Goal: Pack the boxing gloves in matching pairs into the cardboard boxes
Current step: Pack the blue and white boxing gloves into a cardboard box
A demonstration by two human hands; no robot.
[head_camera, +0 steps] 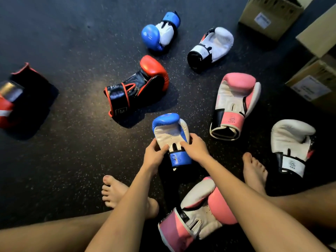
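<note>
In the far right corner of the dark speckled floor (72,160) there are three cardboard boxes: the top box (269,19), the lower box (312,82) and the middle box (321,33). All three run out of frame, so no clue what's inside them.

Gloves, left to right:
- A red-and-black glove (27,99), blurry and cut off by the edge.
- A black-and-orange glove (136,88).
- The far blue glove (160,33).
- The near blue glove (169,130), in front of the bare feet. The left hand (154,155) and right hand (196,148) both grip it, fingers curled round its cuff end.
- The near pink glove (200,211), partly hidden under the right forearm.
- A white-and-black glove (211,48).
- The far pink glove (234,104).
- A white glove (291,146), far right.
</note>
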